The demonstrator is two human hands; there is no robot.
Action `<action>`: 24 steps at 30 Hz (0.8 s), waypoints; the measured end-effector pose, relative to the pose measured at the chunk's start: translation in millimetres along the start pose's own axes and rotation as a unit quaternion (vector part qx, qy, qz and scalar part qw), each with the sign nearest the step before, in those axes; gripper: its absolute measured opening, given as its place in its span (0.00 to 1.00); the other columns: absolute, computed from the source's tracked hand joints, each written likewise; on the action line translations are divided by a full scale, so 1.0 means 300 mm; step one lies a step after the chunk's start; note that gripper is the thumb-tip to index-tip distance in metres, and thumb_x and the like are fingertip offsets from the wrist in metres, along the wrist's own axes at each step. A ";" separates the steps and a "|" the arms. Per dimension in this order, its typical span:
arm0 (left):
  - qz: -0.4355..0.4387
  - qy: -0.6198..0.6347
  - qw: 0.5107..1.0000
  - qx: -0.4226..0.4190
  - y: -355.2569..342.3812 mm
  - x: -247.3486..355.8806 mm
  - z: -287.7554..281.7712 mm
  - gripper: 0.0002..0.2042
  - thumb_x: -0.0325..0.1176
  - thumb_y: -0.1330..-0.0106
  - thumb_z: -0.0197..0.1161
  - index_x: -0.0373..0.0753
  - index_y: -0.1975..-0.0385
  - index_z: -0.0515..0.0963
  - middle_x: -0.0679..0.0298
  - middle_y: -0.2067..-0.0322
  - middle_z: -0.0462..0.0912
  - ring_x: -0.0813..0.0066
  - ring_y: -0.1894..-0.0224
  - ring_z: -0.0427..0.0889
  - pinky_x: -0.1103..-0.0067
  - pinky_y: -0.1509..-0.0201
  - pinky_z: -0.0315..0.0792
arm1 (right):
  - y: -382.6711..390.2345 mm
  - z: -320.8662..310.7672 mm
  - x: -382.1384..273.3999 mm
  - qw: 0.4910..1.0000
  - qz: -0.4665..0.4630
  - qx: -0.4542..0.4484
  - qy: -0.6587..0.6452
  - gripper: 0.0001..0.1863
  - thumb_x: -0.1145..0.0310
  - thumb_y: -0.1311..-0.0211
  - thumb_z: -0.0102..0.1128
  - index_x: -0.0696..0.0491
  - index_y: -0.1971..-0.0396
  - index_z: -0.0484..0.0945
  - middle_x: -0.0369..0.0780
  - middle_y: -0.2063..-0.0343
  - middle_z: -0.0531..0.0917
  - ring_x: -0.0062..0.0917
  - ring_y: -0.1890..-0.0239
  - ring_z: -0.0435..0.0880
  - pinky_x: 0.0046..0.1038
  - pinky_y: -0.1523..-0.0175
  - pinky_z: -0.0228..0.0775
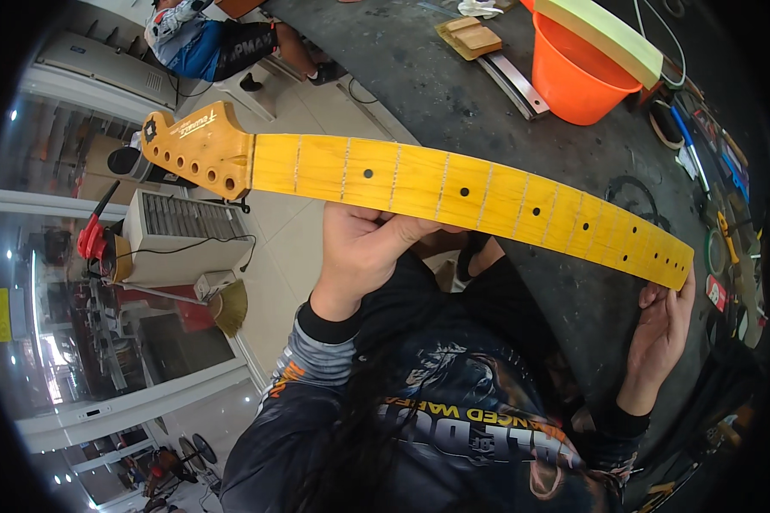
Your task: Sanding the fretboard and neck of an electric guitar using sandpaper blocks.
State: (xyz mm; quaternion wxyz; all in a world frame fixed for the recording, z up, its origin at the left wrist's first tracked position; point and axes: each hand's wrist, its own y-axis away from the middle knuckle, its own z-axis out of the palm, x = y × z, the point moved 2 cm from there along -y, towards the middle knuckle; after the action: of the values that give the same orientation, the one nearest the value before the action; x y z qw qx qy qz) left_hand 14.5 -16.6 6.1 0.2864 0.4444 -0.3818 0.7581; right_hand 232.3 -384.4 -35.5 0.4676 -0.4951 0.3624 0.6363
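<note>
1. So the person here has a maple-yellow guitar neck (419,182) up in both hands, fretboard facing up, in front of their lap and partly over the bench (479,111).
2. Left hand (359,252) is closed on it near mid-neck, thumb along the near edge, fingertips out of sight underneath.
3. Right hand (661,338) is partly curled around the heel end; can't tell how tight, the neck hides some of it.
4. Writing-wise: the headstock (188,154) has a pale script logo plus a smaller line beside it.
5. Their dark printed top (316,453) has big whitish and yellow block letters, upside down from this angle.
6. Someone sitting further off wears black shorts (250,44) with grey lettering.
7. Also on the bench: an orange bucket (560,81) with a pale yellow block (612,38) across it.
</note>
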 end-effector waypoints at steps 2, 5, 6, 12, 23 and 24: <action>-0.002 0.009 1.000 0.003 -0.002 0.004 0.005 0.21 0.20 0.27 0.81 0.27 0.37 0.86 0.53 0.44 0.96 0.63 0.44 0.96 0.70 0.36 0.88 | -0.003 -0.013 0.005 1.000 0.000 -0.009 -0.009 0.37 0.65 0.11 0.53 0.62 0.12 0.58 0.42 0.37 0.80 0.21 0.50 0.77 0.27 0.44 0.69; -0.026 0.057 0.998 -0.020 -0.005 0.003 0.006 0.21 0.20 0.27 0.81 0.27 0.36 0.85 0.52 0.43 0.96 0.63 0.43 0.96 0.70 0.36 0.88 | -0.005 -0.022 0.013 1.000 0.000 -0.015 -0.001 0.37 0.64 0.11 0.54 0.60 0.11 0.57 0.41 0.37 0.81 0.22 0.50 0.77 0.28 0.44 0.68; -0.011 0.011 1.000 -0.020 -0.004 0.003 0.007 0.19 0.21 0.23 0.77 0.25 0.36 0.84 0.48 0.43 0.95 0.57 0.44 0.97 0.66 0.38 0.91 | -0.004 -0.022 0.012 1.000 -0.005 -0.016 -0.001 0.37 0.64 0.11 0.54 0.61 0.11 0.58 0.41 0.37 0.81 0.22 0.50 0.77 0.28 0.44 0.68; 0.007 -0.028 0.999 -0.025 -0.010 0.006 0.004 0.17 0.22 0.19 0.73 0.23 0.35 0.83 0.44 0.43 0.95 0.50 0.44 0.98 0.63 0.40 0.94 | -0.007 -0.039 0.014 0.999 -0.012 -0.029 -0.017 0.36 0.63 0.11 0.52 0.61 0.11 0.59 0.41 0.38 0.81 0.22 0.50 0.75 0.29 0.42 0.68; -0.006 -0.031 0.999 -0.027 -0.010 0.014 0.000 0.17 0.24 0.18 0.72 0.22 0.35 0.83 0.43 0.43 0.95 0.51 0.45 0.98 0.63 0.40 0.94 | -0.002 -0.022 0.005 0.999 -0.025 -0.009 -0.020 0.37 0.63 0.12 0.50 0.62 0.11 0.58 0.41 0.39 0.81 0.23 0.50 0.75 0.30 0.41 0.68; -0.016 -0.025 0.999 -0.028 -0.010 0.014 -0.005 0.17 0.24 0.18 0.72 0.22 0.36 0.83 0.43 0.43 0.95 0.51 0.45 0.98 0.63 0.40 0.94 | -0.002 -0.023 0.005 0.999 -0.028 -0.015 -0.020 0.37 0.63 0.12 0.50 0.62 0.11 0.58 0.41 0.39 0.81 0.24 0.50 0.75 0.30 0.41 0.68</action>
State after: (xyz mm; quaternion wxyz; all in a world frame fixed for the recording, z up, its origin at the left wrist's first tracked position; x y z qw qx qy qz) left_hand 14.2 -13.5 10.3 0.3015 0.4609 -0.4023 0.7313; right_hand 234.8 -390.1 -38.8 0.4848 -0.4992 0.3289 0.6384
